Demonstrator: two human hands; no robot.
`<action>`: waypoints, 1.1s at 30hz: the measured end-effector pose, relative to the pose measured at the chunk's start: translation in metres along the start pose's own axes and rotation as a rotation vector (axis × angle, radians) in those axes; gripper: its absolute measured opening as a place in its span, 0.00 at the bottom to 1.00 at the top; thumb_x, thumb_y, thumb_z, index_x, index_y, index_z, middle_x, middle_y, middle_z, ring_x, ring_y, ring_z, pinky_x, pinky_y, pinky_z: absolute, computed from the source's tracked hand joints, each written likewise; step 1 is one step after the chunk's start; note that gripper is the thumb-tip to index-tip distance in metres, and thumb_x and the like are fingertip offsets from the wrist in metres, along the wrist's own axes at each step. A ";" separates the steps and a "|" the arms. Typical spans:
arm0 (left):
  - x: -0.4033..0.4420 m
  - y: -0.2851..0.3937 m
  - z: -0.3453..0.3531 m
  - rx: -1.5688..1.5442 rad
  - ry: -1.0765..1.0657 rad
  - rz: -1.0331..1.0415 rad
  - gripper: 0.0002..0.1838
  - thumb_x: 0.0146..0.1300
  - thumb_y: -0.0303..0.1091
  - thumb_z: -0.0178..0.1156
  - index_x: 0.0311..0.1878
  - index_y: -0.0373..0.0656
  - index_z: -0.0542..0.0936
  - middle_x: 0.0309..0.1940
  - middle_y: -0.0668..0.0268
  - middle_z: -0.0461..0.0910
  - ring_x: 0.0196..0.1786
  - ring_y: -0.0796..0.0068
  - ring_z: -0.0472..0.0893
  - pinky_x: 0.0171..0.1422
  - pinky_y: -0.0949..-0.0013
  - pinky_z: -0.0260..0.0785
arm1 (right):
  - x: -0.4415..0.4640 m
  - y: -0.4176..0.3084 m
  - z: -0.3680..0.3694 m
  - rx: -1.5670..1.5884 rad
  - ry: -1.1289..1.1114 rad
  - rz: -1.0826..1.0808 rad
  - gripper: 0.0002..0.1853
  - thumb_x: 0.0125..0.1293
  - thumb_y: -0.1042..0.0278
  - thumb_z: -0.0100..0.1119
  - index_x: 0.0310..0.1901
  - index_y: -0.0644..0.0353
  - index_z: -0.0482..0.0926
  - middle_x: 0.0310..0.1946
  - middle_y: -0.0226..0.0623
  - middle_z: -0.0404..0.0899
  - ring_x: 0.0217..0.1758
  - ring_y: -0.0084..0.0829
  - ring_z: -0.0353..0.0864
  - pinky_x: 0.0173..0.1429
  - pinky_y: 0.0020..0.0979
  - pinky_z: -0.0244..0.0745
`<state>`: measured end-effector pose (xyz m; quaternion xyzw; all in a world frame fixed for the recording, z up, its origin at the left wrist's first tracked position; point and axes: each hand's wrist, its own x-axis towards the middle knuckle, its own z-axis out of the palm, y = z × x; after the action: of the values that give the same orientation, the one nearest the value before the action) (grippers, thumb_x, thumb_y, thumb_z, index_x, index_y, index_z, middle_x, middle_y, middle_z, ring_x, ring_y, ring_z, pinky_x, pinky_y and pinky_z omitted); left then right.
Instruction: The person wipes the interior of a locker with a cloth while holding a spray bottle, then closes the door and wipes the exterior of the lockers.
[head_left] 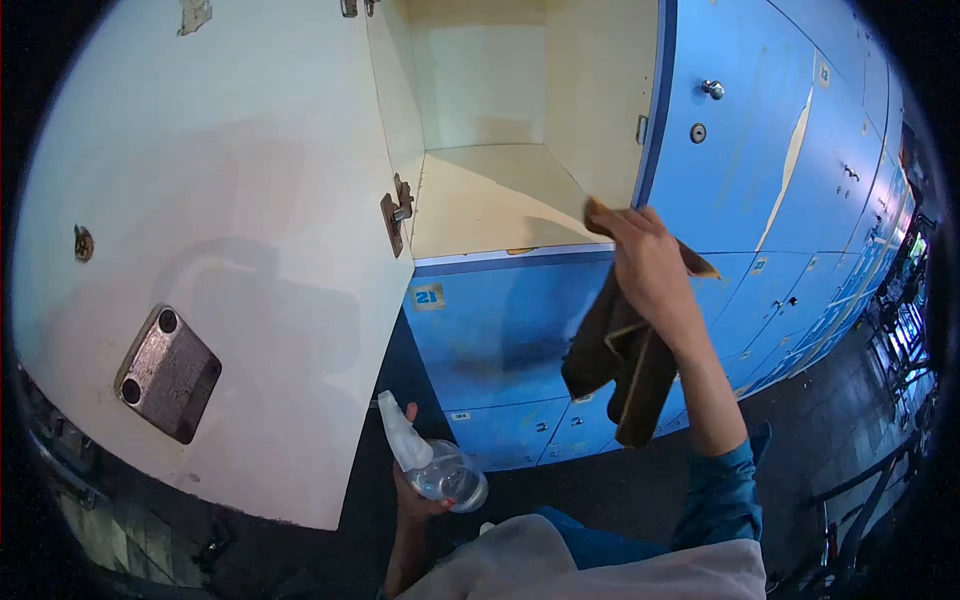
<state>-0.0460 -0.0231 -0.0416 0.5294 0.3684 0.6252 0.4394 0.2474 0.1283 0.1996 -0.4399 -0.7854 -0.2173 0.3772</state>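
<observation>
A clear spray bottle (452,478) with a white trigger head is in my left hand (412,497), low beside the open door's lower edge. The bottle hides part of that hand, but its fingers are wrapped round the bottle. Higher up, my right hand (652,270) grips a dark brown cloth (645,385), folded and hanging down in front of the blue locker fronts. One corner of the cloth sticks up near the right side of an open locker compartment (490,195), whose inside is cream-coloured.
The white inner face of the locker door (270,340) stands wide open on the left, with a metal latch plate (170,375) and a hinge (397,215). Blue lockers (745,130) with knobs and keyholes run off to the right. Dark floor (790,430) lies below.
</observation>
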 end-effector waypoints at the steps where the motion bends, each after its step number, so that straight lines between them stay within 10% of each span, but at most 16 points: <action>1: -0.005 -0.005 -0.005 0.037 0.014 0.011 0.68 0.31 0.68 0.74 0.68 0.36 0.51 0.60 0.54 0.63 0.53 0.65 0.75 0.53 0.62 0.73 | 0.012 -0.010 0.001 0.043 0.071 -0.056 0.18 0.48 0.83 0.49 0.43 0.66 0.77 0.33 0.44 0.78 0.42 0.45 0.74 0.49 0.39 0.72; 11: 0.011 0.034 0.020 0.079 0.175 0.336 0.42 0.54 0.55 0.66 0.66 0.42 0.63 0.60 0.57 0.68 0.53 0.66 0.74 0.50 0.63 0.74 | 0.090 -0.057 0.137 0.233 -0.435 -0.195 0.19 0.58 0.77 0.45 0.50 0.64 0.77 0.45 0.51 0.79 0.49 0.51 0.75 0.56 0.44 0.71; 33: 0.022 -0.017 0.037 0.102 -0.029 0.061 0.66 0.30 0.70 0.73 0.69 0.38 0.59 0.68 0.52 0.58 0.67 0.61 0.63 0.65 0.59 0.61 | 0.117 0.098 0.219 0.068 -0.557 0.316 0.21 0.62 0.65 0.41 0.52 0.61 0.77 0.55 0.48 0.75 0.56 0.48 0.76 0.60 0.44 0.69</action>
<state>-0.0076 0.0036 -0.0437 0.5711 0.3769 0.6111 0.3979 0.2046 0.3882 0.1567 -0.5863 -0.7873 -0.0009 0.1911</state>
